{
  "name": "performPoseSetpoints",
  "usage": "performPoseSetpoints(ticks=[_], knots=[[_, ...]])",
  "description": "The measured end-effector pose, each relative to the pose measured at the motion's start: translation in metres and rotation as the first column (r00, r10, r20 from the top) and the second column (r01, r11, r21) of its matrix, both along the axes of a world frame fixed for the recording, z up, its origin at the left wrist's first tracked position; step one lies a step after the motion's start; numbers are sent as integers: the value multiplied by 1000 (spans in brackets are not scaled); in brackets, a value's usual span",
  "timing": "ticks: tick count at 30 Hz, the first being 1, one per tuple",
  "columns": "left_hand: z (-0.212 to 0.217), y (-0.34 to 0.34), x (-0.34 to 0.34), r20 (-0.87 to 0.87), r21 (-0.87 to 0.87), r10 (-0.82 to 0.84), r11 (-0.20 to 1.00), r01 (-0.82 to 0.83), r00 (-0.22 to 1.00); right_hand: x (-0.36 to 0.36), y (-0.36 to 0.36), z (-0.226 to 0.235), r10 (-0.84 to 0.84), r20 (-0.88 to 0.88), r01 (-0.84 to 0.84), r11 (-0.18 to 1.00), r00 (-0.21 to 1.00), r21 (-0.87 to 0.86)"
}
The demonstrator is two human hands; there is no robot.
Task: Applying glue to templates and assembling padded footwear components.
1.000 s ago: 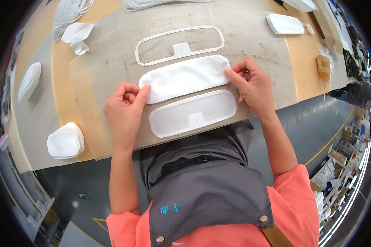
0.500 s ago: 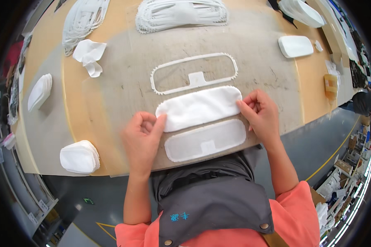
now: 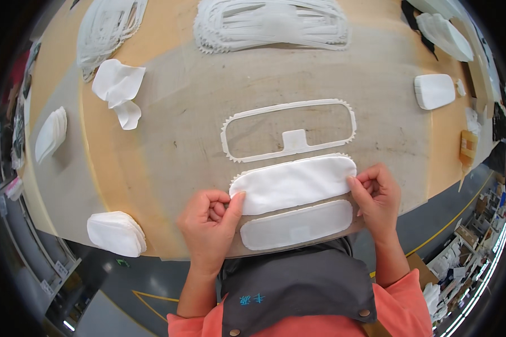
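Nearest the person's grey apron [image 3: 298,281], a flat white oblong fabric pad [image 3: 296,225] lies at the table edge. Just beyond and overlapping that pad, the padded white oblong fabric piece [image 3: 294,183] is pinched at both ends: the left hand [image 3: 209,223] curled with thumb pressing its left end, the right hand [image 3: 378,197] curled on its right end. Uneven pull could skew it off the lower pad. Farther beyond, the white scalloped fabric frame [image 3: 289,132] could be nudged.
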State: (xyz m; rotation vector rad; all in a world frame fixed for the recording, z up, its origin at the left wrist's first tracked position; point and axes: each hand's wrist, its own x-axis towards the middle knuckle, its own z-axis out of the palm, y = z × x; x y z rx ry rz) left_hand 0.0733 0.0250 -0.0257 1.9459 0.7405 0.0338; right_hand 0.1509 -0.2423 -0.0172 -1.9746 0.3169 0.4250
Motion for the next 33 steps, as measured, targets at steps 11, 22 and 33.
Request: performPoseSetpoints(ticks=[11,22,33], knots=[[2,0,-1,-41,-92,50,994,-53,998,0,-2,-2,23,52,-22,1000,998,-13],[-1,0,-1,17,-18,39,999,-39,999,0,-1,-2,4,33,-5,1000,999,29],[3,-3,-1,-45,5,30,1000,-30,999,-2,-2,-7,31,103,-28,999,994,-34]])
